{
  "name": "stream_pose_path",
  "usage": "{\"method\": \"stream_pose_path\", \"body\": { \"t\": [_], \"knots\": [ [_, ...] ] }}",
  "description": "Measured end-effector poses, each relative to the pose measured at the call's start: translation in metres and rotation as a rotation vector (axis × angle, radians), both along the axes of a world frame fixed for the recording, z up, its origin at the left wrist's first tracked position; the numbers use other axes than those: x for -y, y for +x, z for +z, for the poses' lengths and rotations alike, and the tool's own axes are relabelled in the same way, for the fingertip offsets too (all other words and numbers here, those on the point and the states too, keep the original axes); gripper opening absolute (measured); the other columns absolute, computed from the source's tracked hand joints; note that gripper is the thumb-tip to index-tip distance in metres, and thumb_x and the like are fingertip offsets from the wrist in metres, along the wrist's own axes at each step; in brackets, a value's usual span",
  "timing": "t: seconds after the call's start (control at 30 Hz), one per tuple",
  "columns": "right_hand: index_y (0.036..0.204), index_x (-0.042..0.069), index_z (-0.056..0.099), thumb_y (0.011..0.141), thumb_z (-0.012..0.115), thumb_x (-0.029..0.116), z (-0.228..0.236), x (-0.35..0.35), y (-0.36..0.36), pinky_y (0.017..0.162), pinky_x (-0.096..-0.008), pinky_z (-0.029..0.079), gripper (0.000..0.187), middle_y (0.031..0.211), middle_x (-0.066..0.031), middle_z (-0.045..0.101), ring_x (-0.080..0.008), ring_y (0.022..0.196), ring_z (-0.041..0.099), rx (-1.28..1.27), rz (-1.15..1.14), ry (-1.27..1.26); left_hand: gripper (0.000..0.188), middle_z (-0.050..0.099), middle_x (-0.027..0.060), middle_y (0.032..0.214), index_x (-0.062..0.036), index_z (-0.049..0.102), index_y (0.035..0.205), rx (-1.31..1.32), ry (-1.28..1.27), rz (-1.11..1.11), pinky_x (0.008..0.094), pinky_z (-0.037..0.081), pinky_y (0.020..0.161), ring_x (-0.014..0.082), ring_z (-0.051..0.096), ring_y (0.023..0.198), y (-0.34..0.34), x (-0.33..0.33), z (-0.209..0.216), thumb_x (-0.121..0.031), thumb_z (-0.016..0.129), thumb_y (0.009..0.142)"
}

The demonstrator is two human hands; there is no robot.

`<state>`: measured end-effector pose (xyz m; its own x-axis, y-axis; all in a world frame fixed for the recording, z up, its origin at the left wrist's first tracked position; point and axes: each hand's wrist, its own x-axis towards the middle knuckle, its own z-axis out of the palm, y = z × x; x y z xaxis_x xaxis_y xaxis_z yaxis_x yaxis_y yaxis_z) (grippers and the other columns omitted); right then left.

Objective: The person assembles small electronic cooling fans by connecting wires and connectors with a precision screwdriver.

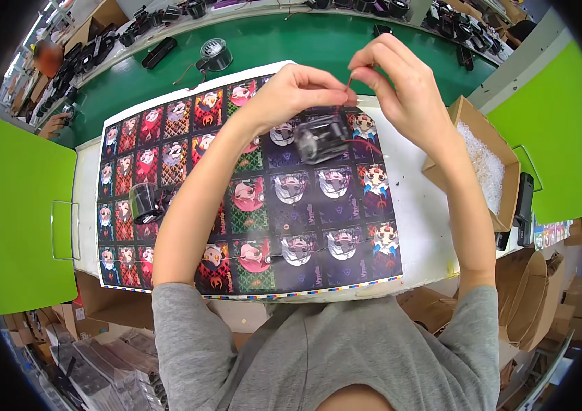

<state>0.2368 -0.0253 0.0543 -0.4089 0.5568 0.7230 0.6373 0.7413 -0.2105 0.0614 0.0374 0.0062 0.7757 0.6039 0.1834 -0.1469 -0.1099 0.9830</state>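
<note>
My left hand (308,89) pinches a thin red wire (348,85) above the printed sheet. Close by on its right, my right hand (397,79) has thumb and finger closed on the wire's upper end. Below the left fingers hangs a clear and black plastic unit (322,139), smeared by motion; more red wire trails off its right side. Under both hands lies a large sheet (250,198) printed with rows of cartoon figures. On its left part, beside my left forearm, rests a clear round cup-like unit with a black base (146,203).
A cardboard box (510,164) of whitish small pieces stands at right. On the green surface (270,44) sit another clear round unit (215,55) and a black case (159,53). Black parts line a back shelf. Green panels (23,212) flank the table; a co-worker's hand (54,125) shows far left.
</note>
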Motion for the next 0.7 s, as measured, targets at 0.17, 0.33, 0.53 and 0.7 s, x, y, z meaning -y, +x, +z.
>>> {"method": "stream_pose_path", "body": {
  "t": [0.17, 0.33, 0.53, 0.7],
  "knots": [
    [0.079, 0.0, 0.049, 0.075, 0.057, 0.0, -0.002, -0.001, -0.001, 0.057, -0.0346, 0.043, 0.008, 0.074, -0.0106, 0.05, -0.028, 0.066, 0.053, -0.002, -0.037, -0.022, 0.015, 0.064, 0.0081, 0.093, 0.0018, 0.064, 0.09, 0.036, -0.066, -0.004, 0.0235, 0.046, 0.078, 0.0118, 0.059, 0.084, 0.005, -0.001, -0.035, -0.005, 0.062, 0.077],
    [0.082, 0.0, 0.049, 0.08, 0.052, 0.001, 0.003, 0.005, 0.003, 0.055, -0.0305, 0.045, 0.004, 0.071, -0.0118, 0.057, -0.0244, 0.062, 0.058, -0.105, 0.048, -0.248, 0.006, 0.062, 0.0053, 0.092, -0.0021, 0.062, 0.081, 0.1, 0.12, -0.045, 0.0311, 0.037, 0.091, 0.0177, 0.051, 0.103, 0.018, 0.015, -0.032, -0.006, 0.063, 0.076],
    [0.083, -0.001, 0.051, 0.08, 0.052, 0.0, 0.002, 0.026, 0.01, 0.057, -0.0276, 0.045, 0.003, 0.072, -0.0097, 0.057, -0.0192, 0.064, 0.059, -0.179, 0.098, -0.38, 0.012, 0.056, 0.0046, 0.081, -0.0025, 0.053, 0.082, 0.066, 0.304, 0.045, 0.0273, 0.042, 0.079, 0.0141, 0.054, 0.081, 0.019, 0.041, -0.035, -0.009, 0.06, 0.076],
    [0.082, -0.001, 0.052, 0.081, 0.052, 0.001, -0.018, 0.04, 0.031, 0.056, -0.0251, 0.044, 0.003, 0.072, -0.0072, 0.058, -0.0153, 0.064, 0.058, -0.322, 0.03, -0.436, 0.016, 0.041, 0.0049, 0.069, -0.0056, 0.053, 0.084, -0.113, 0.314, 0.362, 0.0289, 0.036, 0.056, 0.0157, 0.041, 0.061, 0.031, 0.064, -0.056, -0.016, 0.06, 0.073]
  ]
}}
